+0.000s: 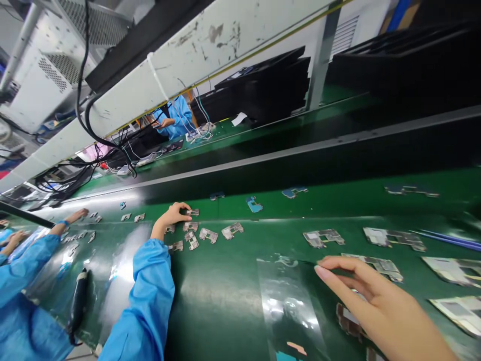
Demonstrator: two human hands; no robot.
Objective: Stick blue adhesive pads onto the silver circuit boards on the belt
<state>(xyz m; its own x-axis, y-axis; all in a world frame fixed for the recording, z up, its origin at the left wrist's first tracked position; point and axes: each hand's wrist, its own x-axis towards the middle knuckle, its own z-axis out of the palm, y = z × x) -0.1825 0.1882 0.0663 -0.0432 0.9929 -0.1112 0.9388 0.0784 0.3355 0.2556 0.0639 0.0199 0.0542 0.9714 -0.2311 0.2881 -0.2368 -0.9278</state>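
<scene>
My left hand (173, 216), in a blue sleeve, reaches to the far side of the green work surface. Its thumb and fingers close on a small circuit board (194, 212). Several similar boards lie just below it, among them one board (209, 235) and another (232, 230). At the lower right is my right hand (366, 296), with thumb and index fingertips pinched together at the upper corner of a strip of clear plastic film (287, 296). The film shines with reflections. Under and beside this hand lie larger boards, such as one (323, 237) beyond the fingers; some are partly covered by the hand.
Blue-backed boards, including one (254, 204), lie along the far strip. Blue tweezers (451, 240) rest at the right. On the left, a co-worker's hand (77, 215) is among small boards, near a black electric screwdriver (79, 298). A metal beam (210, 50) crosses overhead with hanging cables.
</scene>
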